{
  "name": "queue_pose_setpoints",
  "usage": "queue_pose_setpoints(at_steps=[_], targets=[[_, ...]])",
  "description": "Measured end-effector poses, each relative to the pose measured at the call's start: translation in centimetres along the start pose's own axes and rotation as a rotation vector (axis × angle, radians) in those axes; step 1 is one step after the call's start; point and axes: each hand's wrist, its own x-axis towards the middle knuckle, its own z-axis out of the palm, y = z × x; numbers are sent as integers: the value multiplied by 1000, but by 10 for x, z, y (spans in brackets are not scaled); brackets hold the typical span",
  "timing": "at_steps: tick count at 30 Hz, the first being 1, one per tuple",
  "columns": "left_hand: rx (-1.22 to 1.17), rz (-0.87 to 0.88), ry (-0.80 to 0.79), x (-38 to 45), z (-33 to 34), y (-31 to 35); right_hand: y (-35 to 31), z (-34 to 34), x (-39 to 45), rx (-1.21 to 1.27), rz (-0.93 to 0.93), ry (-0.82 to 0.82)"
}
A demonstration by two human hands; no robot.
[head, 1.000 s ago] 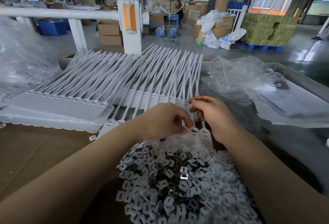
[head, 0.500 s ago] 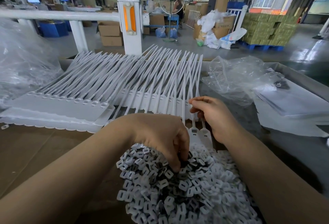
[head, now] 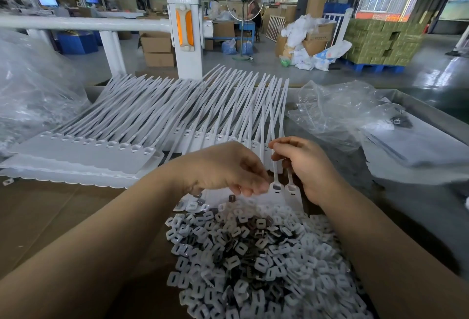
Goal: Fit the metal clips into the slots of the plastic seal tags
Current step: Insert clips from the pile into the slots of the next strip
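Note:
A heap of small metal clips [head: 256, 263], white and dark, lies in front of me. Just beyond it, two white plastic seal tags [head: 281, 189] lie side by side with their slotted heads toward me. My right hand [head: 302, 166] pinches their thin straps above the heads. The curled fingertips of my left hand [head: 228, 169] are at the head of the left tag; a clip between them is not visible. Rows of more white seal tags [head: 162, 115] fan out behind.
A flat stack of joined tag strips [head: 83, 156] lies at the left on brown cardboard [head: 50, 219]. Crumpled clear plastic bags [head: 337, 115] sit at right, another bag [head: 30, 90] at far left. A white rail and post [head: 185, 32] stand behind the table.
My left hand came up out of the clip heap and moved to the head of the left tag. My right hand kept its hold on the straps.

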Motion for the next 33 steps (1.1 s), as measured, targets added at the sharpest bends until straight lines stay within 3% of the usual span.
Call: queue_pose_setpoints(at_steps=[4,8,14,18,25,33], targets=[[-231,-110,262,6,-4,-13,-1,-1,-2,-37,-87,-49],[-440,-155,359,8,0,-14,-2,-1,-4,-73,-167,-145],[-554,-189,460,7,1,-10,-2,1,-6,-120,-238,-261],[-605,-195,462,7,1,-10,-2,1,-8,-153,-278,-301],[-600,-198,431,7,1,-10,-1,5,-8,-289,-351,-219],[-442,-176,410,9,1,-14,-1,5,-8,-202,-245,-167]])
